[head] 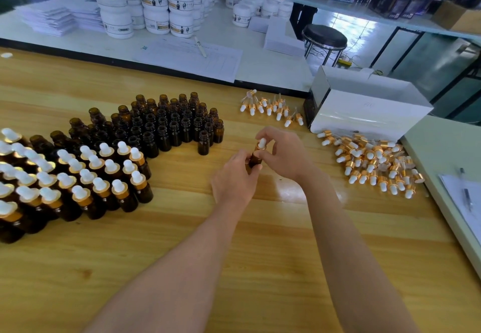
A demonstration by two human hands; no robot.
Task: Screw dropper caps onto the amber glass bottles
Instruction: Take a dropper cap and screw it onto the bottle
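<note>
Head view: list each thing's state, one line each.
Held bottle: gripped by left hand.
Cap: on its neck, pinched by right hand.
Capped bottles: standing, closed.
Uncapped bottles: standing, open.
Loose caps: lying in piles.

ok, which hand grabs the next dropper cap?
Right, probably: the right hand, pinching a white-bulb dropper cap, is nearest the pile of gold-collared caps; the left hand grips the amber glass bottle.
</note>
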